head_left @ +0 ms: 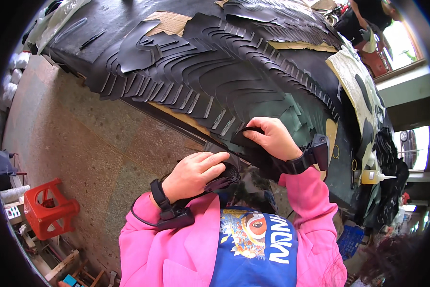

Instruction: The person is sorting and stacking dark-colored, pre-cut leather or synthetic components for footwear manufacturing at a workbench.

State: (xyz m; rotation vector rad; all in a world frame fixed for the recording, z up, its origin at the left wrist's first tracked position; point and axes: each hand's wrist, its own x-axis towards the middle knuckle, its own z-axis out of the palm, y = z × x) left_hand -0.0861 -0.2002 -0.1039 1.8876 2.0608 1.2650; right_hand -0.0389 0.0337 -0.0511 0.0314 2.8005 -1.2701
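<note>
Two bare hands at the near edge of a dark desk (105, 21), seen from above. The right hand (275, 136) has its grip pinched, thumb against fingers, on the edge of a black piece (241, 137) at the near end of the overlapping rows. The left hand (198, 174) lies lower, close to the body; its grip is curled over a bundle of dark layers (227, 179), held just off the desk's edge. The thumb is hidden here, so the layers' number and the exact hold are hard to judge. Across the desk, curved black pieces (215, 74) overlap in long fanned rows, many with pale strips along their ends; a cardboard sheet (169, 23) shows beneath the far-left part. To the right stands a bottle (369, 177) of yellowish liquid with a pointed white nozzle, near a yellow band (354, 165). At lower left, a red stool (47, 208) stands on the floor (81, 129).
</note>
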